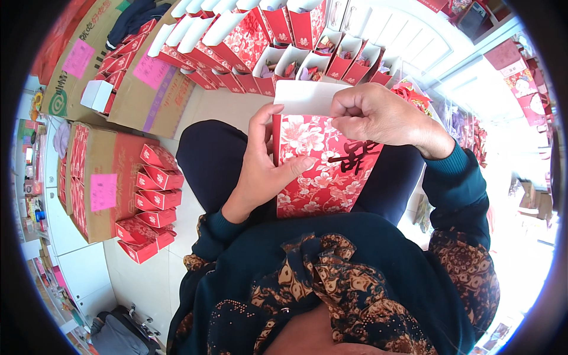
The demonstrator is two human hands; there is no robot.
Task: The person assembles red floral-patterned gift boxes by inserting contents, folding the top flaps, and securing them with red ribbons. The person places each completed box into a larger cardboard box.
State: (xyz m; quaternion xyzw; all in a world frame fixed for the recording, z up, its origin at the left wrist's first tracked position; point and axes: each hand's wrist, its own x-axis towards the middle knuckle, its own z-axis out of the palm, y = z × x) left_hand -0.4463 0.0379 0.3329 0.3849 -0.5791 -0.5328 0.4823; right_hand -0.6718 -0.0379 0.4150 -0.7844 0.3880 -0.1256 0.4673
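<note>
A red floral paper box [310, 177] with a white inside and a dark printed character stands upright on my lap, its top flap raised. My left hand [270, 164] grips its left side, thumb on the printed front and fingers around the edge. At the upper right rim, my right hand [381, 115] has its fingers curled with the thumb against the front panel; whether it pinches the rim or something small cannot be told. What lies inside the box is hidden.
Rows of open red boxes [242, 40], some filled, stand ahead. Cardboard cartons [155, 106] with pink notes are at the left, and closed red boxes [157, 199] are stacked beside them on the floor. A clear container [448, 115] is at the right.
</note>
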